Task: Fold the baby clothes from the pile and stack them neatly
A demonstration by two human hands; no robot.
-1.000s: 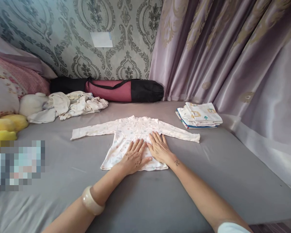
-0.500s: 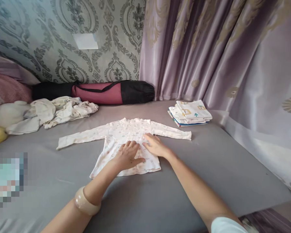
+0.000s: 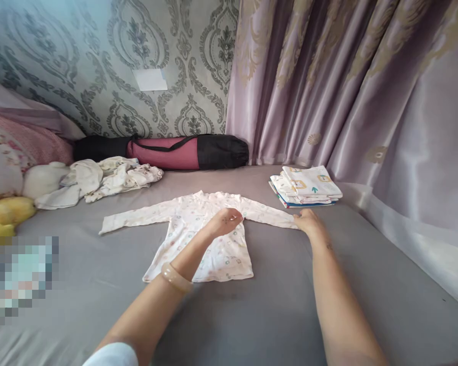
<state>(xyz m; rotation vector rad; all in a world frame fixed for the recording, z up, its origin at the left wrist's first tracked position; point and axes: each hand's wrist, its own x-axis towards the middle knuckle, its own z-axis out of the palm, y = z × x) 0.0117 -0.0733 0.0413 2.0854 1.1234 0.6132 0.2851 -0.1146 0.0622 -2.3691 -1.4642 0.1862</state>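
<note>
Head view: the right hand point(image 3: 312, 227), fingers pinching the cuff point(image 3: 292, 222), and left hand point(image 3: 222, 223), fingers curled, grip indeterminate, could skew the centre-frame shirt point(image 3: 222, 259) through uneven tension.

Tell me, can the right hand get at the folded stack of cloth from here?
Probably yes: the right hand, its fingers at the shirt cuff, is just in front of the folded stack, and nothing visible blocks the way.

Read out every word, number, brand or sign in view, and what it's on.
No text can be read.
White sheet on the wall: no writing visible.
Marks on the left hand and right wrist: too small to read.
Pixelated item, lower left: hidden.
</note>
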